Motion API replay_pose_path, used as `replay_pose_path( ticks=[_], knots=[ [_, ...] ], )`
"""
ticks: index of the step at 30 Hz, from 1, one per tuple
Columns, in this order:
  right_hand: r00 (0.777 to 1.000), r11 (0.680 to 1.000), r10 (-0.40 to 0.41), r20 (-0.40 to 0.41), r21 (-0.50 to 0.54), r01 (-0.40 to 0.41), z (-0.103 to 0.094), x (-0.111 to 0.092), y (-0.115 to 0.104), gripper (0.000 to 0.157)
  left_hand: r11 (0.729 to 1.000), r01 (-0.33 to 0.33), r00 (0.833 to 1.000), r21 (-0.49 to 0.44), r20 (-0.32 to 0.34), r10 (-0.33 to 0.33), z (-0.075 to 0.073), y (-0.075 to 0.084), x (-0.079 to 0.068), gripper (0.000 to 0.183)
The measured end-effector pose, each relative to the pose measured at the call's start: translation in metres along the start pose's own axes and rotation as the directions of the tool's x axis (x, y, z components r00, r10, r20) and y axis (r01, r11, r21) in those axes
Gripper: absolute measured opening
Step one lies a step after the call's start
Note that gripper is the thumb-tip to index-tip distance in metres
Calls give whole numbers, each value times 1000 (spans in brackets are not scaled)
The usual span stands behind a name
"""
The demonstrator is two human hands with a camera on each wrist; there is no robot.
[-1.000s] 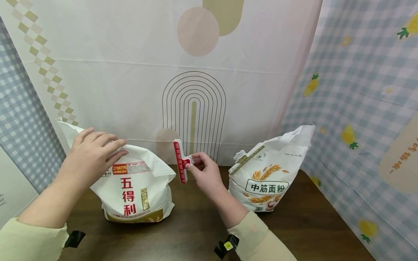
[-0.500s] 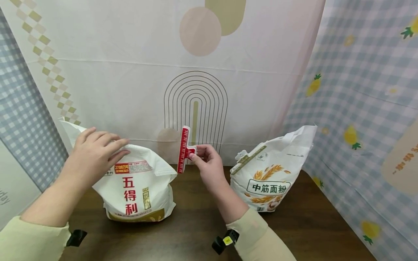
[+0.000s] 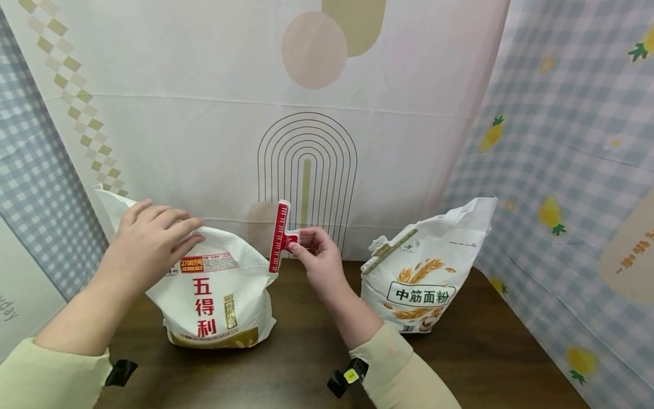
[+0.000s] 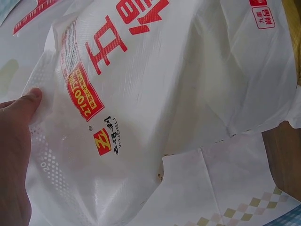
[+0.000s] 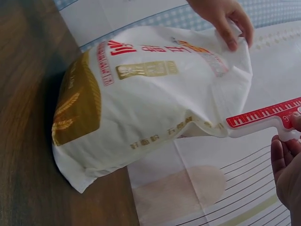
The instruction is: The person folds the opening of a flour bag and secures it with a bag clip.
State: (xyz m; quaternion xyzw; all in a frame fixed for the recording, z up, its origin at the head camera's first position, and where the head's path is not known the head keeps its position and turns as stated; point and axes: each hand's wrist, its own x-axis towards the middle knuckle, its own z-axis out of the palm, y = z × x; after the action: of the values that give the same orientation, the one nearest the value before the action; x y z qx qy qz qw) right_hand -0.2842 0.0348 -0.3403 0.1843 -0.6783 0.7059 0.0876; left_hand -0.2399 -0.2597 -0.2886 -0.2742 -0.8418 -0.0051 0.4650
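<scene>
A white flour bag point(image 3: 219, 301) with red characters stands at the left of the table. My left hand point(image 3: 153, 244) grips its folded top edge, and in the left wrist view the thumb point(image 4: 32, 101) presses on the front of the bag. My right hand point(image 3: 324, 267) pinches the short handle of a red and white bag clip point(image 3: 279, 236) with a ruler-like strip. The clip tilts beside the bag's upper right corner, its lower end right at that corner. In the right wrist view the strip's end point(image 5: 240, 120) overlaps the bag's edge; whether the bag lies between the clip's jaws I cannot tell.
A second white flour bag point(image 3: 419, 267) printed with wheat ears stands at the right, with a white clip point(image 3: 378, 244) at its upper left edge. Behind the brown wooden table point(image 3: 306, 363) hangs a patterned cloth point(image 3: 204, 142); a checked pineapple cloth point(image 3: 577, 170) borders the right.
My right hand has swung the clip upright, lifted it, then brought it left so its lower end reaches the bag's corner. My left hand keeps its grip on the bag's top.
</scene>
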Motion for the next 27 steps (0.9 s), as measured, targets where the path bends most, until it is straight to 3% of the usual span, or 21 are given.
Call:
replay_pose_path(
  ticks=[8,16,27],
  knots=[
    [995,993,-42,90,-109,52,12,-15,-27,24,1000,5,1000,-4,0,-5,0,1,0,33],
    [994,980,-42,99,-191,60,14,0,-6,24,1000,5,1000,0,4,-5,1,1,1,35],
    [980,934,-118,161,-316,165,23,4,-12,18,1000,16,999,-18,28,-15,0,1,2,31]
  ],
)
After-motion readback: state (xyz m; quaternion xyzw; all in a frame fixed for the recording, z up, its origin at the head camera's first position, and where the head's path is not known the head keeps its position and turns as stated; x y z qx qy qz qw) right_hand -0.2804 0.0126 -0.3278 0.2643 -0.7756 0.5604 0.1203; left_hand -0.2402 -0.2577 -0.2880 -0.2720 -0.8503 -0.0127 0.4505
